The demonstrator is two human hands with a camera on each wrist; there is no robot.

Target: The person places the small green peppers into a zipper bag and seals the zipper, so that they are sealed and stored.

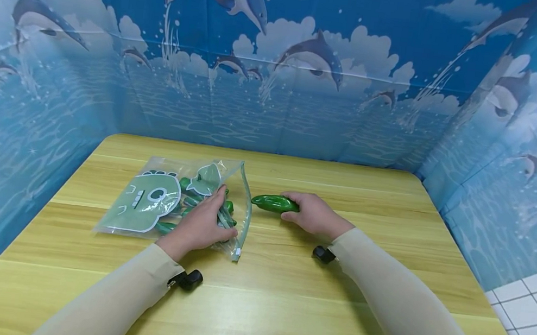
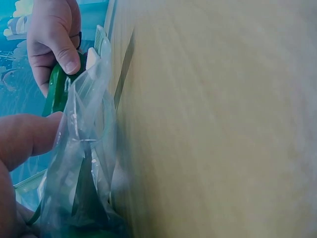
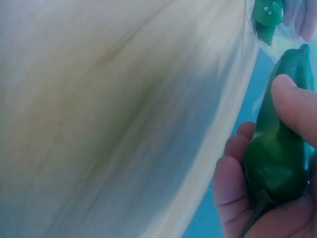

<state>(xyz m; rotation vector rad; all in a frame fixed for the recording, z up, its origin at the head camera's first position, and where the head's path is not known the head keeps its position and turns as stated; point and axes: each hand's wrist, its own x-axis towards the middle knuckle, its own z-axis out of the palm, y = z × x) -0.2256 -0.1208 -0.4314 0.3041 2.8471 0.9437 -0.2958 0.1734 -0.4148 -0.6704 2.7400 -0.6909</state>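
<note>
A clear zip bag with a green cartoon face printed on it lies on the table, its open mouth toward the right. Several green peppers show through the plastic. My left hand holds the bag near its mouth, fingers and thumb on the plastic; part of that grip is hidden. To the right of the mouth, my right hand grips a glossy green pepper by its stem end, tip pointing at the bag. In the right wrist view the thumb lies along this pepper and the fingers curl under it.
The wooden table carries the bag at its left middle. A small white slider sits at the near end of the bag's green zip strip. Blue dolphin-print curtains surround the table's back and sides. White floor tiles appear at the right.
</note>
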